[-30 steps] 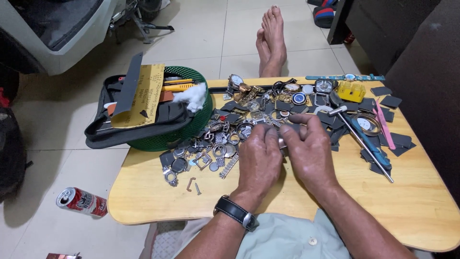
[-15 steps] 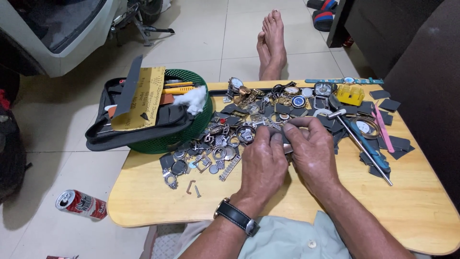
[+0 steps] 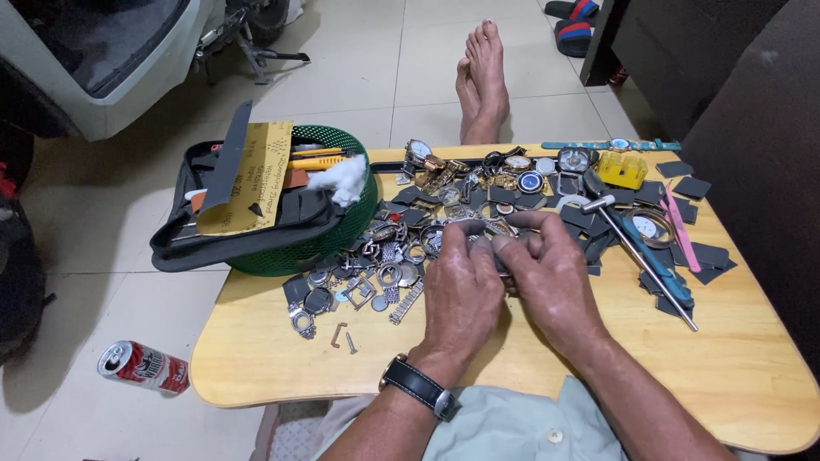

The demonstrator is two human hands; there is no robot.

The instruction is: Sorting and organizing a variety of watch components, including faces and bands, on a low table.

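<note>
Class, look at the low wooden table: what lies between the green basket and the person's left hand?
In the head view, a heap of watch parts, metal cases, rings and bracelet links, lies on the table between the green basket and the left hand.

Pale tiled floor [image 3: 359, 77], low wooden table [image 3: 735, 358], dark cabinet [image 3: 683, 51] at right

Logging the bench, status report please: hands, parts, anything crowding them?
Left hand and right hand together, pinching a small metal watch part. Loose watch parts crowd left; hammer right.
</note>
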